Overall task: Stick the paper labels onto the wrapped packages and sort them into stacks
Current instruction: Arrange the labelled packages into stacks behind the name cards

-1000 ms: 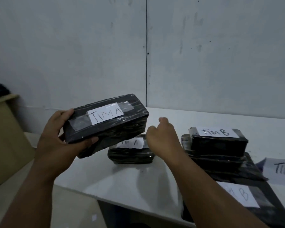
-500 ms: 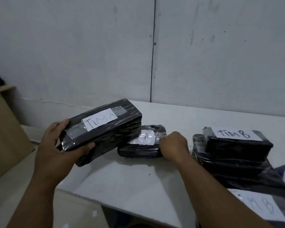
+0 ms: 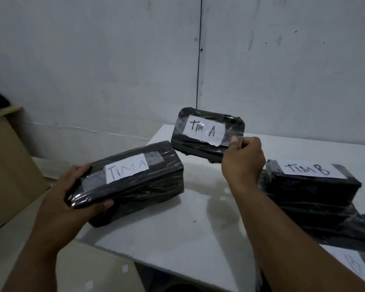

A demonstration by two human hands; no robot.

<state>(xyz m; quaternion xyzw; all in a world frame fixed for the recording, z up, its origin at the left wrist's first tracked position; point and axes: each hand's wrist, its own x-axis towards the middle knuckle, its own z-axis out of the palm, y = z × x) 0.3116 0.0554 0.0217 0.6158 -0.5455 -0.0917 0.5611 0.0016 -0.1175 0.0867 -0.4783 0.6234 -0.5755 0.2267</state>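
While the left hand [image 3: 67,199] grips the long TIM A package [image 3: 131,182] at centre left and the right hand [image 3: 243,159] pinches the small TIM A package [image 3: 207,137] aloft at centre, set the long one flat first, then the small one squarely on top.

Two packages in hand over the table's left end, a stack to the right

The left hand [image 3: 72,199] grips the near end of the long package [image 3: 135,186] at the left, over the table [image 3: 177,228] corner. Behind and to its right, the right hand [image 3: 242,161] holds the small package [image 3: 207,135] by its right end, raised above the table, tilted toward the camera. Further right, the "TIM B" package [image 3: 312,182] lies on top of a stack of packages [image 3: 316,216]. A cardboard box [image 3: 9,165] stands at the far left, beside the table.
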